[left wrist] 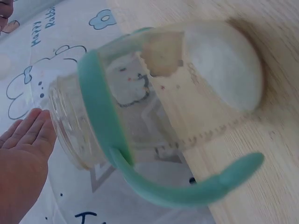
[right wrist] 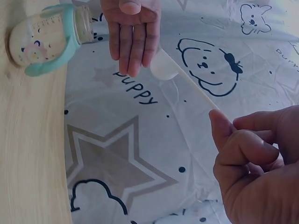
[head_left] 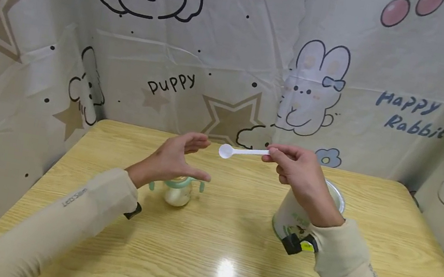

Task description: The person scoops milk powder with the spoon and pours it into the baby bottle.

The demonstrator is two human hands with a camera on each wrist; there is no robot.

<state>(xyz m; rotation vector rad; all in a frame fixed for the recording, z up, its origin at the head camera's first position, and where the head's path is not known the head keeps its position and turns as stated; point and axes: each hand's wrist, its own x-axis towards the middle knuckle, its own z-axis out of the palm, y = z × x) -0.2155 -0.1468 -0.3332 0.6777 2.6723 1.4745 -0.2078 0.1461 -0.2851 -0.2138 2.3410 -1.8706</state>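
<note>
My right hand [head_left: 301,174] pinches a white measuring scoop [head_left: 226,151] by the end of its long handle, the bowl pointing left toward my other hand. With fingers spread and thumb apart, my left hand [head_left: 174,157] hovers above a clear baby bottle [head_left: 178,197] and holds nothing. The bottle stands upright on the table, its threaded neck uncapped; it has a green ring with two green handles [left wrist: 187,193] and white powder [left wrist: 226,65] at the bottom. Behind my right wrist stands a large pale can [head_left: 286,213], partly covered by that hand.
Everything stands on a light wood table [head_left: 184,259] with a glossy reflection near the front. A printed cloth [head_left: 230,37] with cartoon animals and stars hangs behind and along both sides.
</note>
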